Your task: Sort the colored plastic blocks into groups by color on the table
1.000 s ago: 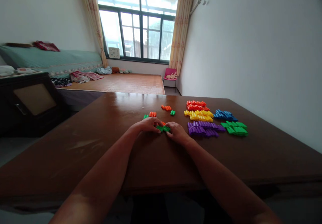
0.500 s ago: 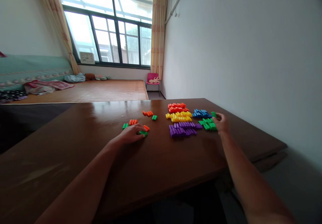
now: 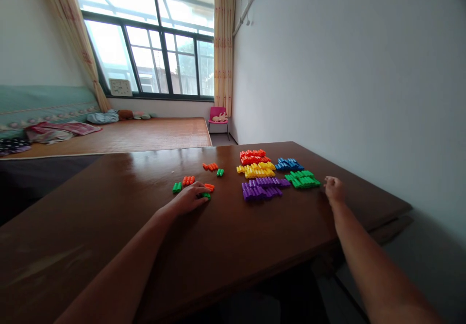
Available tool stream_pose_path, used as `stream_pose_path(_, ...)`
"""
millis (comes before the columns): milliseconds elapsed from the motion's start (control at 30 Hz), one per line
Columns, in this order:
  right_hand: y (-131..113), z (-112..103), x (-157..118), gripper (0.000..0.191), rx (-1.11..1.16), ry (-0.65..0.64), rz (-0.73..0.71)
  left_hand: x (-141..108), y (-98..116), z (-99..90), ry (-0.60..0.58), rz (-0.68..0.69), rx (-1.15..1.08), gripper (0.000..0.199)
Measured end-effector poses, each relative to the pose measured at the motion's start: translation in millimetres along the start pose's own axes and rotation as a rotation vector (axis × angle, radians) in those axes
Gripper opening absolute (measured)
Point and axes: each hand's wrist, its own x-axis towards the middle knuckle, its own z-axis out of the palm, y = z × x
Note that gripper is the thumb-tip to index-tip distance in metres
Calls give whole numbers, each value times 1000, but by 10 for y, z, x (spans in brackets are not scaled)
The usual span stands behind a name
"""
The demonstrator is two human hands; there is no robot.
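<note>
My left hand (image 3: 190,198) rests low on the table, its fingers curled around a small green plastic piece (image 3: 206,196) that is partly hidden. Small orange pieces (image 3: 209,187) lie just past its fingertips. Beyond the hand are a green pair (image 3: 176,187) and an orange cluster (image 3: 188,180). On the right, my right hand (image 3: 334,189) hovers beside a pile of green pieces (image 3: 302,179), apart from it. Its fingers are curled closed and nothing shows in them.
Purple pieces (image 3: 262,189), yellow pieces (image 3: 257,170), red-orange pieces (image 3: 254,157) and blue pieces (image 3: 289,164) form color piles on the brown table (image 3: 225,236). Farther left lie orange pieces (image 3: 210,166) and a green pair (image 3: 220,172). A white wall (image 3: 349,81) borders the right side.
My right hand has let go of a green piece at the green pile and drawn back to the right. The left hand stays in place around its green piece; the view has shifted slightly.
</note>
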Motion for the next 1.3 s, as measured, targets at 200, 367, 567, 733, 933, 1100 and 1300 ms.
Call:
stream_pose_path(200, -714, 86, -482, 40, 124, 51, -410, -9, 0, 36, 46, -122, -12, 37)
stream_pose_path(367, -1911, 339, -1512, 32, 317, -481, -706, -65, -164, -77, 296, -345, 91, 27)
stream_pose_path(567, -2850, 860, -2590, 31, 285, -929, -1089, -253, -376, -237, 294, -558, 211, 26)
stream_pose_path(733, -2918, 1209, -2905, 27, 82, -930, -1095, -234, -395, -173, 277, -420, 132, 30)
stream_pose_path(933, -2770, 1131, -2804, 27, 183, -1004, -1052, -178, -424, -99, 192, -183, -31, 29)
stream_pose_path(1100, -2583, 750, -2455, 38, 303, -978, -1006, -207, -462, -84, 236, -225, 55, 20)
stream_pose_path(1300, -1771, 229, -1036, 42, 93, -634, -777, -220, -446, -138, 220, -288, 246, 30)
